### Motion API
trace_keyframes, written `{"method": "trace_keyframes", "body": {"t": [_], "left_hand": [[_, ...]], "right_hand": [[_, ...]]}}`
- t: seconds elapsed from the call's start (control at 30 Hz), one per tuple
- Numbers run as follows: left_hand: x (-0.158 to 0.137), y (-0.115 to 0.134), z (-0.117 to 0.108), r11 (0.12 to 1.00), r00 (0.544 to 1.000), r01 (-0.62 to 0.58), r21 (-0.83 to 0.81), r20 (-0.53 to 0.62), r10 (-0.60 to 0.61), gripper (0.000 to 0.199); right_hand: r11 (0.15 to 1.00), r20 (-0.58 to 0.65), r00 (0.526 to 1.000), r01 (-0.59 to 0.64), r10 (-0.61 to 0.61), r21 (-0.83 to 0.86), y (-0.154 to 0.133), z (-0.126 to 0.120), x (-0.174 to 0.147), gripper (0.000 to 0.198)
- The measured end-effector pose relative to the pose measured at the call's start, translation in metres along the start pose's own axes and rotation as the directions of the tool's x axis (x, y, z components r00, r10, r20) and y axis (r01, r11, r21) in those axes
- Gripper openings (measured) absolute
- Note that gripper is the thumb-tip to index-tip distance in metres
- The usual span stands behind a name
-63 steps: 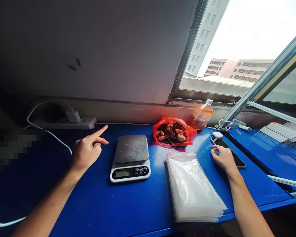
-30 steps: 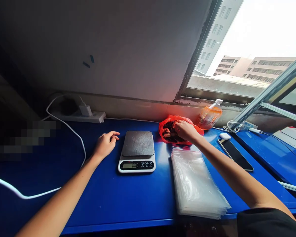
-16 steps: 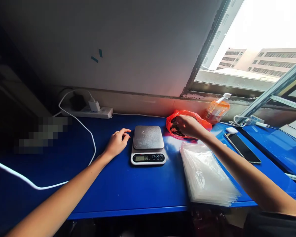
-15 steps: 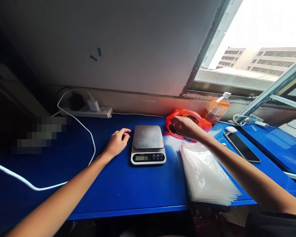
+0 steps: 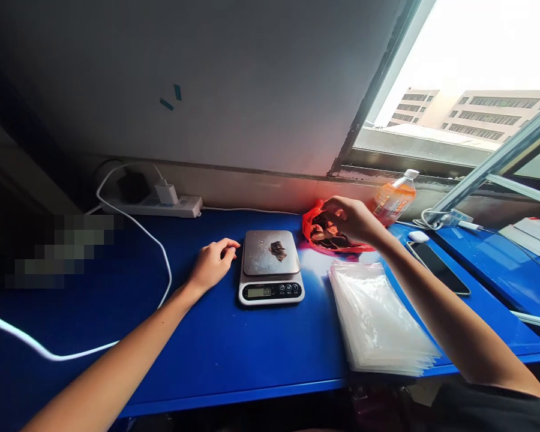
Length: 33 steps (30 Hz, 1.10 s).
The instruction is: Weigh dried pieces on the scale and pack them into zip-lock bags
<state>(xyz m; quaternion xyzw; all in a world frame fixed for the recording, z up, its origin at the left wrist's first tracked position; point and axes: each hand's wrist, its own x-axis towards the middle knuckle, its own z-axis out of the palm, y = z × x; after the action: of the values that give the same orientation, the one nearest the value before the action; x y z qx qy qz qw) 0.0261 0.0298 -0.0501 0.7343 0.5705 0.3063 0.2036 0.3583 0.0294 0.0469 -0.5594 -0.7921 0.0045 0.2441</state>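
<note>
My left hand (image 5: 213,262) rests on the blue table beside the kitchen scale (image 5: 271,294), its fingers loosely bent, apart and holding nothing. A small dark brown dried piece (image 5: 278,251) lies on the steel weighing plate, right of its middle; the display appears to read 0.0. Over the red plastic bag (image 5: 312,219) hangs my right hand (image 5: 351,217), with bent fingers pointing down and left. I see nothing between them, though the fingertips show only partly. Brown dried slices (image 5: 330,234) fill the open bag.
A stack of clear plastic bags (image 5: 378,318) lies right of the scale, near the table's front edge. Behind stand an orange drink bottle (image 5: 395,197) and a power strip (image 5: 186,206). A phone (image 5: 438,268) lies at the right; a white cable (image 5: 166,258) crosses the left side.
A dark dried piece now lies on the weighing plate, which was bare before. My right hand has lifted out of the red bag and hovers over it. My left hand stays by the scale.
</note>
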Motion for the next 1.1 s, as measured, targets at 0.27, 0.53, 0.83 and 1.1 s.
{"method": "trace_keyframes", "body": {"t": [0.27, 0.53, 0.83, 1.1], "left_hand": [[0.002, 0.002, 0.000, 0.999, 0.999, -0.025, 0.040, -0.021, 0.026, 0.030], [0.000, 0.005, -0.004, 1.000, 1.000, -0.003, 0.018, -0.023, 0.003, 0.029], [-0.002, 0.000, -0.004, 0.999, 0.999, -0.032, 0.026, -0.014, 0.033, 0.031], [-0.003, -0.001, -0.002, 1.000, 1.000, -0.018, 0.024, 0.006, 0.018, 0.033]], "right_hand": [[0.891, 0.219, 0.954, -0.090, 0.206, -0.445, 0.068, 0.005, -0.028, 0.023], [0.888, 0.323, 0.943, 0.082, 0.078, -0.453, 0.056, 0.031, -0.012, 0.028], [0.871, 0.296, 0.943, 0.011, 0.154, -0.490, 0.052, 0.038, -0.005, 0.021], [0.857, 0.238, 0.944, -0.078, 0.228, -0.510, 0.046, 0.030, -0.006, 0.023]]}}
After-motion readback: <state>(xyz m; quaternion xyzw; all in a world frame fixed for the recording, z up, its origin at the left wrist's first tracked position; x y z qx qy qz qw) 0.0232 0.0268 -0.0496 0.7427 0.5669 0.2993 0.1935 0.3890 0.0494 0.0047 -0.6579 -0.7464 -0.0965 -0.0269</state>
